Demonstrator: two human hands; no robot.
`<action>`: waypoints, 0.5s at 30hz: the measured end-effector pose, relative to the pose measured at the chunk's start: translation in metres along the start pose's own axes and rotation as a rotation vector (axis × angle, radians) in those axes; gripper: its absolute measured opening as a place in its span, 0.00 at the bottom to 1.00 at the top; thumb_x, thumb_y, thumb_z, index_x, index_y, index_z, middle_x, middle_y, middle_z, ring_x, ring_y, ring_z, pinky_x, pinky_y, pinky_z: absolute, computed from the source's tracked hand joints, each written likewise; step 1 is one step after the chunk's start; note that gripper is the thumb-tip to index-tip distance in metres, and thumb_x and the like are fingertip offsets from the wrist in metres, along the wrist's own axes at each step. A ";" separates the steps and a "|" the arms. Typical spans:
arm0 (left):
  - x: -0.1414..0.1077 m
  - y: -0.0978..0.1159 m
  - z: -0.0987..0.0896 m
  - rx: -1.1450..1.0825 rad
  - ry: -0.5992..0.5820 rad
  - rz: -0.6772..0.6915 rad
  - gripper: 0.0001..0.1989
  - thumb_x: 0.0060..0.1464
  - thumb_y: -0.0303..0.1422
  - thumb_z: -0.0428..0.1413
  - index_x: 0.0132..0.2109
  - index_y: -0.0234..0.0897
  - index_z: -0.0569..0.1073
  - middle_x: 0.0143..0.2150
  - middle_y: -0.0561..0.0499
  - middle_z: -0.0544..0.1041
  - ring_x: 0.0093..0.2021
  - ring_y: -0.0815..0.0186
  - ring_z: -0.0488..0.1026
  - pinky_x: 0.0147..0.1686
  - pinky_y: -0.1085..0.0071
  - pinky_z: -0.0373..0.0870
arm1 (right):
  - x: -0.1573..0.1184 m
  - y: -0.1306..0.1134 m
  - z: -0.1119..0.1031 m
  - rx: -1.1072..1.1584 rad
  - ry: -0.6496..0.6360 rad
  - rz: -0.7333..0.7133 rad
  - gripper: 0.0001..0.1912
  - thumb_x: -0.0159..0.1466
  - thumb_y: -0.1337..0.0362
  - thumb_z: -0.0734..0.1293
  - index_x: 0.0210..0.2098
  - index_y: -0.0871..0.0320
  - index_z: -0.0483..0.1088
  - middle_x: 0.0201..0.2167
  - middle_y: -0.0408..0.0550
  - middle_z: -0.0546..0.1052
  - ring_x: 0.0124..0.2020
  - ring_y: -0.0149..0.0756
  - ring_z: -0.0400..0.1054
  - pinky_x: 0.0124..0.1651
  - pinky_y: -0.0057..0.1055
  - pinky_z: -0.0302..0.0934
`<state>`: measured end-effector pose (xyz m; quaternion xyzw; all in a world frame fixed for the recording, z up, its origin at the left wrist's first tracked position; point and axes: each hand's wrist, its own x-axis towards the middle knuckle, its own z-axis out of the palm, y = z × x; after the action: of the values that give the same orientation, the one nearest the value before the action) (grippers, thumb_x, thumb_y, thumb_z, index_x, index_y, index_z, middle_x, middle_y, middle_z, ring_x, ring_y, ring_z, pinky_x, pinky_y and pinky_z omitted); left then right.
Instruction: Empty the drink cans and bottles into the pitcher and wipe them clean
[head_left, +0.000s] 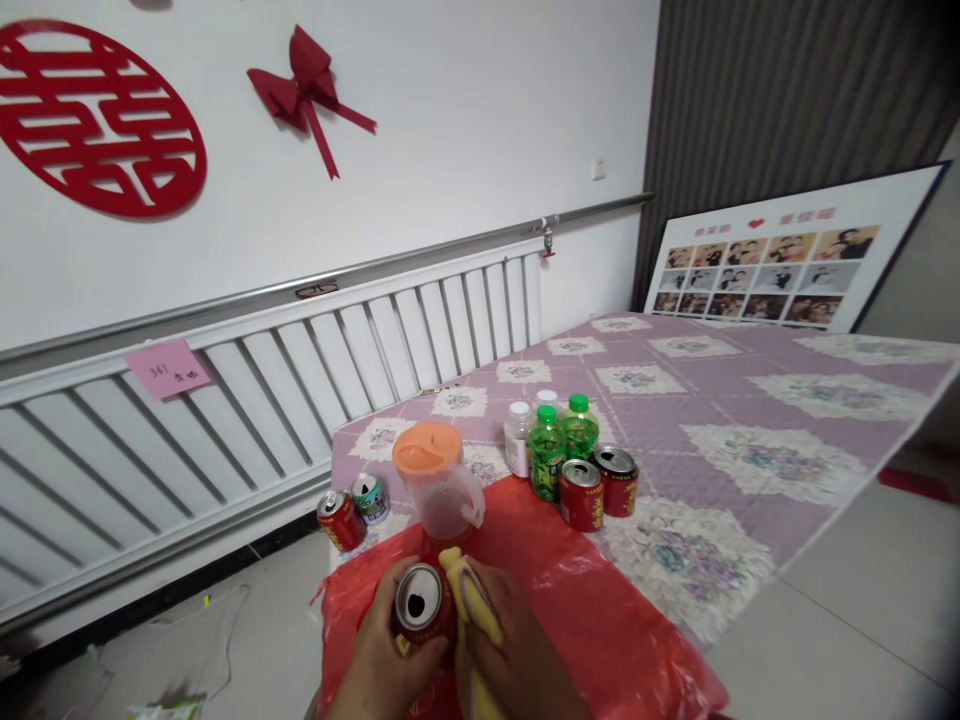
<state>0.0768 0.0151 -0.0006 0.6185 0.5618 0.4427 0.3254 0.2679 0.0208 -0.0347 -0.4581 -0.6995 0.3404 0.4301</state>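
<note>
My left hand (382,650) is closed around an opened red drink can (417,598), its dark mouth hole facing up. In my right hand (517,640) a folded yellow cloth (476,610) is gripped, close against the can's right side. Both hands are over a red plastic sheet (585,600) on the near part of the table. Just beyond them stands a clear plastic pitcher (442,500) with an orange lid.
Two opened cans, one red (341,522) and one green (370,498), stand at the table's left edge. Right of the pitcher are two red cans (582,495), green-capped bottles (547,455) and white-capped bottles (517,440). A radiator (420,350) runs behind the flowered tablecloth (637,380).
</note>
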 end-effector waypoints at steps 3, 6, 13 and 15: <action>0.003 -0.005 -0.010 0.013 -0.020 0.039 0.34 0.37 0.24 0.60 0.56 0.37 0.69 0.58 0.42 0.76 0.59 0.48 0.72 0.59 0.53 0.70 | 0.002 0.001 -0.003 -0.010 -0.029 0.019 0.29 0.60 0.69 0.61 0.61 0.52 0.64 0.59 0.52 0.70 0.61 0.44 0.63 0.66 0.46 0.56; 0.006 -0.005 -0.012 0.015 -0.030 0.053 0.34 0.38 0.25 0.60 0.57 0.36 0.68 0.59 0.41 0.75 0.60 0.49 0.71 0.60 0.54 0.70 | -0.002 -0.001 -0.003 -0.006 0.013 -0.018 0.28 0.62 0.68 0.61 0.62 0.50 0.63 0.60 0.51 0.70 0.62 0.44 0.62 0.66 0.45 0.57; 0.001 0.002 0.000 -0.021 -0.021 0.007 0.35 0.35 0.23 0.59 0.56 0.37 0.69 0.54 0.43 0.78 0.54 0.50 0.76 0.54 0.57 0.75 | -0.008 -0.015 0.001 -0.001 0.046 -0.148 0.27 0.65 0.64 0.62 0.64 0.51 0.60 0.63 0.54 0.66 0.64 0.46 0.60 0.65 0.44 0.57; -0.002 0.002 -0.001 -0.021 0.001 -0.017 0.36 0.33 0.22 0.58 0.56 0.36 0.70 0.55 0.43 0.78 0.57 0.49 0.74 0.57 0.55 0.73 | -0.005 -0.014 0.000 0.007 0.027 -0.075 0.27 0.64 0.65 0.61 0.63 0.51 0.61 0.62 0.54 0.68 0.63 0.45 0.61 0.66 0.45 0.57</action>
<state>0.0771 0.0129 0.0015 0.6101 0.5625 0.4461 0.3351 0.2645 0.0108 -0.0238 -0.4346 -0.7090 0.3206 0.4535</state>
